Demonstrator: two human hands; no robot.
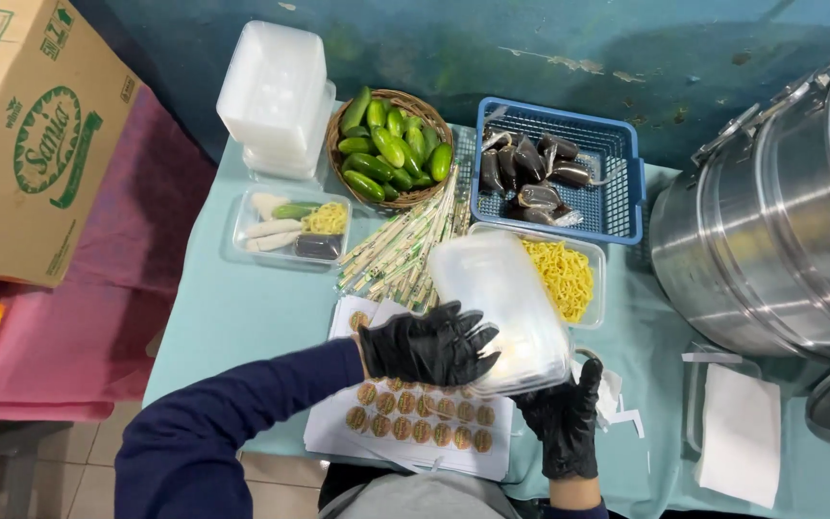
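steel pot (770, 211) cut off right, cardboard box (31, 125) cropped

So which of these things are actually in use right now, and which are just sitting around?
In use:
left hand in a black glove, on the clear plastic lidded box
right hand, under that box

Lying about:
woven basket of green cucumbers
blue plastic basket
round sticker sheets
wrapped chopsticks
large steel pot

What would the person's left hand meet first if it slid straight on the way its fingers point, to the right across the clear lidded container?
Probably nothing new: the left hand already rests on the clear lidded container; past its edge comes the right hand, though depth is unclear.
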